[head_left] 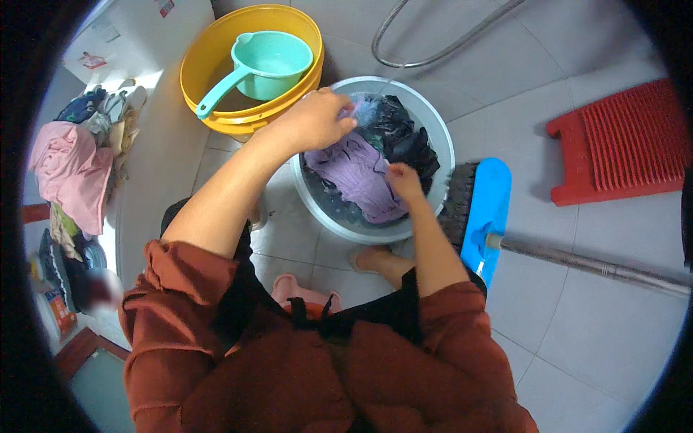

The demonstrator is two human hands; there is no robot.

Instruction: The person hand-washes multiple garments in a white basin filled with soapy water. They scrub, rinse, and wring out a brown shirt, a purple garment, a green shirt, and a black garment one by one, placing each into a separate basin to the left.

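Note:
A round grey basin (445, 146) stands on the tiled floor before me, holding water and wet cloth. Purple fabric (360, 178) lies across its near part, with black fabric (403, 130) beyond and to the right. At the upper left rim, my left hand (325, 119) holds a bit of purple fabric between thumb and fingers. My right hand (402, 177) pinches the right edge of the purple fabric. Water runs in a thin stream near the far rim, below a looped metal shower hose (414, 64).
Left of the basin, a yellow bucket (194, 81) holds a mint-green dipper (270, 59). A blue broom head (490, 200) with a metal handle touches or nearly touches the basin's right side. Farther right lies a red plastic washboard (622, 146). Piled clothes (73, 168) are at far left.

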